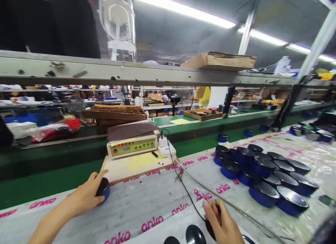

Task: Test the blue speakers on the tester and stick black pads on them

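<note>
My left hand (90, 192) curls around a round blue piece with a black top (105, 191), which rests at the left of the covered bench (152, 188). My right hand (224, 224) is closed near the front edge, with something dark between thumb and fingers that is mostly hidden. A thin black cable (187, 191) runs from a white plug adapter (163, 142) down to this hand. Just left of it, shiny black discs (195, 234) lie on a white sheet (154, 235).
Several blue pieces with black tops (265, 191) stand grouped on the right. A control box (132, 146) with lit buttons sits on a board ahead. Behind runs a green conveyor belt (194, 141). A metal shelf beam (152, 73) crosses above, carrying flat cardboard (228, 60).
</note>
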`<action>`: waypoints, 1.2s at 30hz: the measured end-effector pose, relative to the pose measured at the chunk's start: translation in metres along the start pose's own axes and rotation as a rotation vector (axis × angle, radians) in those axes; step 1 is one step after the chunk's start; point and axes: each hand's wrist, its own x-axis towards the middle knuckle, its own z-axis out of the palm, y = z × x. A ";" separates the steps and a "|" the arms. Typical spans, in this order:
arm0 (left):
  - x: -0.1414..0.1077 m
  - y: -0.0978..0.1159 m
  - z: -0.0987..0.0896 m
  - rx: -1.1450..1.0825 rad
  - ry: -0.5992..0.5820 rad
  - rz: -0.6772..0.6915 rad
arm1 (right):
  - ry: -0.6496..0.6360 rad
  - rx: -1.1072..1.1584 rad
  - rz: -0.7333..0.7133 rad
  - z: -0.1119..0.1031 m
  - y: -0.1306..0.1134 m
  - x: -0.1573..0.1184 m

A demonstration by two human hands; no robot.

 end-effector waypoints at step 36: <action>-0.053 0.039 -0.024 -0.074 -0.038 0.285 | -0.312 0.990 0.057 -0.022 -0.075 0.049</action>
